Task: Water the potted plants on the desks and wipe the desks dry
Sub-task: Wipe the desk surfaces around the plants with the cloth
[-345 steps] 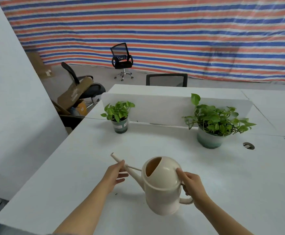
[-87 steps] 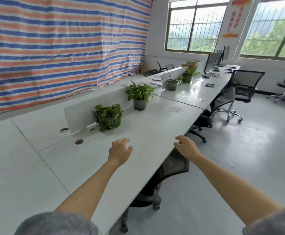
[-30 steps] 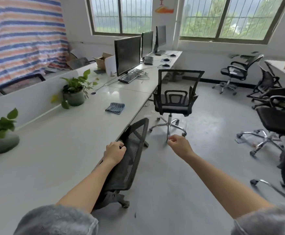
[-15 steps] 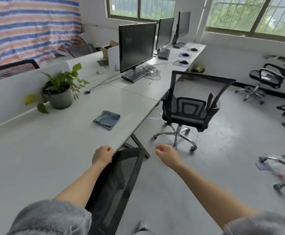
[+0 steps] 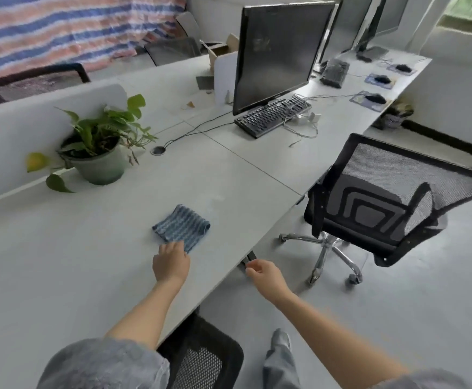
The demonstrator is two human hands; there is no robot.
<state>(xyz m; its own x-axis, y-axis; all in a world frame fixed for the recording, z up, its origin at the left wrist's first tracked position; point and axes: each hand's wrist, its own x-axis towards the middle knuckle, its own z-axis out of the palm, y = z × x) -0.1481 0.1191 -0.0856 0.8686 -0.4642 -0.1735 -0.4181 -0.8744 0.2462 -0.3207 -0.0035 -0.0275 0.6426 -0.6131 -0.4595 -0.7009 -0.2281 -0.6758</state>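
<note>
A folded blue striped cloth [image 5: 182,228] lies flat on the white desk [image 5: 61,262] near its front edge. My left hand [image 5: 171,263] reaches over the desk, its fingertips touching the cloth's near edge; whether it grips the cloth does not show. My right hand [image 5: 263,274] hangs past the desk edge over the floor, fingers loosely curled, holding nothing. A potted plant [image 5: 97,147] with green leaves and one yellowing leaf stands at the back left against the white divider [image 5: 18,127].
A black monitor [image 5: 279,51] and keyboard [image 5: 271,115] stand farther along the desk, with cables. A black mesh chair [image 5: 383,200] stands on the floor to the right. Another chair back [image 5: 201,360] sits under the desk edge below me.
I have moved closer along the desk. My left hand has left the chair back and reached forward to the cloth. My right hand stays out over the floor.
</note>
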